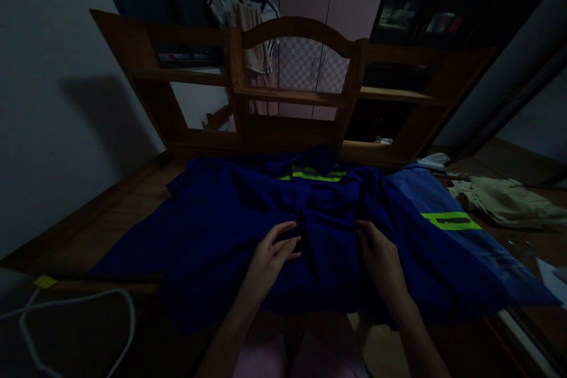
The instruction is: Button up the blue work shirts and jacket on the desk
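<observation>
A dark blue work jacket (212,207) lies spread over the desk in loose folds, its collar area toward the far side. Bright yellow-green strips (316,175) show near its far edge. My left hand (272,254) is over the middle of the jacket, thumb and fingers apart, with nothing seen between them. To the right, my right hand (381,255) is closed with its fingertips curled down into the cloth, seemingly pinching a fold; the exact grip is dim.
A wooden shelf rack (292,94) rises behind the jacket. On the right lie a lighter blue garment (411,189) with a yellow-green band and a beige folded cloth (500,198). A white cable (80,300) loops at the lower left. Clothes (243,12) hang farther back.
</observation>
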A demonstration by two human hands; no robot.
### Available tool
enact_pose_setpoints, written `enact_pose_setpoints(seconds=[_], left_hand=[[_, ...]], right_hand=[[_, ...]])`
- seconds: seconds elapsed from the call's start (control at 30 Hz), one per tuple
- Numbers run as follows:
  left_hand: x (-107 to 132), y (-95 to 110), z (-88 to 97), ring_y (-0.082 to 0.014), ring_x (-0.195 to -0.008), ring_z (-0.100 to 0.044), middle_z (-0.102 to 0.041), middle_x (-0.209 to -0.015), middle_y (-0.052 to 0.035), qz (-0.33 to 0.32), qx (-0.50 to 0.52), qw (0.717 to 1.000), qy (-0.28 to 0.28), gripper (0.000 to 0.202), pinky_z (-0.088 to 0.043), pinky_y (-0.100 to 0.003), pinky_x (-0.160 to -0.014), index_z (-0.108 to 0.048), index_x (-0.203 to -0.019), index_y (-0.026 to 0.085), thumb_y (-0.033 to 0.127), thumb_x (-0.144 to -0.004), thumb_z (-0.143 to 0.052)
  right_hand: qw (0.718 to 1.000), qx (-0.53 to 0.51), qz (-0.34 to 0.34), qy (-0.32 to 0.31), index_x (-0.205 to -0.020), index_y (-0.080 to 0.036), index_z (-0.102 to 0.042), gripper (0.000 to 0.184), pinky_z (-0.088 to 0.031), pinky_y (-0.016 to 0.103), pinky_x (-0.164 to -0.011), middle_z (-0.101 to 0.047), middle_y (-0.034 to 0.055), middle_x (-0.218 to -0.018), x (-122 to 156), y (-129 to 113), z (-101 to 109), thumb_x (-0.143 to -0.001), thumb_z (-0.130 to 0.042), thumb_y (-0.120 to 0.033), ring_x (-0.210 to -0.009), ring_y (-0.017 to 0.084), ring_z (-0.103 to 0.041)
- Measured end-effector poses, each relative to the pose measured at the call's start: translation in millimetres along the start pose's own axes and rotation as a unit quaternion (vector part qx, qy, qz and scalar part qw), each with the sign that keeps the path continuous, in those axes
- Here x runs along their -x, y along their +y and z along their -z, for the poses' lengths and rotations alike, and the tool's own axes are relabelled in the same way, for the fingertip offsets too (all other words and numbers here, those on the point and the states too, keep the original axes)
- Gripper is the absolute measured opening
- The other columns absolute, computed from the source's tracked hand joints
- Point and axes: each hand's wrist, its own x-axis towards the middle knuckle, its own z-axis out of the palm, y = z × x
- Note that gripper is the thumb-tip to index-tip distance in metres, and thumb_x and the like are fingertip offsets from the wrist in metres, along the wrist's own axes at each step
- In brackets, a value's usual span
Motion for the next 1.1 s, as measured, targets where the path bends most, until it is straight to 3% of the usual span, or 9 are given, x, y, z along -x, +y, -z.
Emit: enact_pose_setpoints(seconds=[0.13, 0.23, 0.3, 0.37, 0.43, 0.53, 0.73, 0.9, 1.1], left_hand=[[17, -9, -0.4, -0.0206, -0.109, -0.057, -0.057, -0.120, -0.0062, -0.076, -0.195, 0.976, 0.059, 0.028, -0.052, -0.036, -0.089, -0.057, -0.113, 0.024, 0.033, -0.087, -0.052], [29, -14, -3.7, -0.0209, -0.114, -0.053, -0.055, -0.123, -0.0042, -0.126, -0.339, 0.931, 0.042, 0.030, -0.046, -0.039, -0.098, -0.057, -0.115, 0.027, 0.028, -0.085, -0.056], [35, -18, -7.0, -0.0222, -0.118, -0.049, -0.053, -0.126, -0.0035, -0.139, -0.398, 0.907, 0.001, 0.038, -0.042, -0.042, -0.101, -0.055, -0.119, 0.029, 0.026, -0.081, -0.061], [37, -22, -9.7, -0.0220, -0.118, -0.048, -0.053, -0.126, -0.0030, -0.141, -0.429, 0.892, -0.038, 0.041, -0.042, -0.042, -0.101, -0.054, -0.120, 0.030, 0.023, -0.081, -0.062], [36, -26, -10.4, -0.0207, -0.113, -0.050, -0.055, -0.120, -0.0026, -0.137, -0.441, 0.885, -0.053, 0.037, -0.043, -0.040, -0.098, -0.056, -0.118, 0.029, 0.020, -0.083, -0.060], [33, -29, -6.7, -0.0188, -0.104, -0.053, -0.058, -0.108, -0.0020, -0.131, -0.443, 0.885, -0.055, 0.028, -0.046, -0.036, -0.092, -0.060, -0.111, 0.028, 0.020, -0.084, -0.059], [33, -28, 6.2, -0.0147, -0.094, -0.054, -0.059, -0.098, -0.0013, -0.160, -0.438, 0.880, -0.093, 0.020, -0.046, -0.031, -0.087, -0.063, -0.104, 0.026, 0.021, -0.092, -0.047], [33, -22, 2.1, -0.0191, -0.100, -0.052, -0.058, -0.107, -0.0025, -0.192, -0.499, 0.838, -0.109, 0.023, -0.043, -0.038, -0.091, -0.060, -0.110, 0.026, 0.031, -0.089, -0.053], [29, -15, -7.8, -0.0202, -0.102, -0.052, -0.058, -0.111, -0.0030, -0.211, -0.529, 0.814, -0.113, 0.027, -0.043, -0.039, -0.091, -0.057, -0.115, 0.026, 0.027, -0.088, -0.054]], right_hand=[[0.994, 0.029, 0.026, 0.098, -0.123, -0.022, -0.053, 0.036, -0.047, 0.038, -0.084, -0.058, 0.0080, -0.111, 6, -24, 9, -0.087, -0.056, -0.025, -0.097, 0.023, -0.058], [0.984, 0.024, 0.082, 0.156, -0.123, -0.025, -0.054, 0.038, -0.044, 0.038, -0.091, -0.055, 0.0076, -0.117, 26, -57, 17, -0.086, -0.058, -0.020, -0.103, 0.022, -0.056], [0.984, 0.009, 0.144, 0.107, -0.121, -0.026, -0.056, 0.036, -0.044, 0.037, -0.093, -0.056, 0.0064, -0.116, 39, -70, 17, -0.086, -0.056, -0.015, -0.106, 0.021, -0.055], [0.983, -0.006, 0.185, 0.017, -0.122, -0.026, -0.055, 0.038, -0.045, 0.035, -0.094, -0.055, 0.0061, -0.117, 49, -72, 11, -0.087, -0.054, -0.012, -0.109, 0.020, -0.053], [0.979, -0.009, 0.190, -0.069, -0.127, -0.025, -0.051, 0.042, -0.046, 0.036, -0.095, -0.052, 0.0068, -0.124, 54, -62, 2, -0.087, -0.055, -0.014, -0.116, 0.021, -0.049], [0.975, -0.006, 0.172, -0.140, -0.130, -0.024, -0.047, 0.047, -0.043, 0.040, -0.100, -0.046, 0.0077, -0.132, 58, -41, -12, -0.085, -0.059, -0.018, -0.123, 0.024, -0.043], [0.973, -0.038, 0.167, -0.153, -0.114, -0.024, -0.056, 0.029, -0.045, 0.040, -0.097, -0.048, 0.0079, -0.130, 63, -18, -20, -0.086, -0.060, -0.018, -0.120, 0.023, -0.046], [0.975, -0.047, 0.160, -0.145, -0.106, -0.024, -0.059, 0.020, -0.046, 0.040, -0.096, -0.052, 0.0076, -0.124, 62, -21, -20, -0.086, -0.060, -0.020, -0.117, 0.023, -0.048], [0.980, -0.028, 0.131, -0.150, -0.108, -0.025, -0.060, 0.021, -0.047, 0.037, -0.094, -0.053, 0.0066, -0.120, 56, -28, -18, -0.089, -0.055, -0.020, -0.113, 0.021, -0.051]])
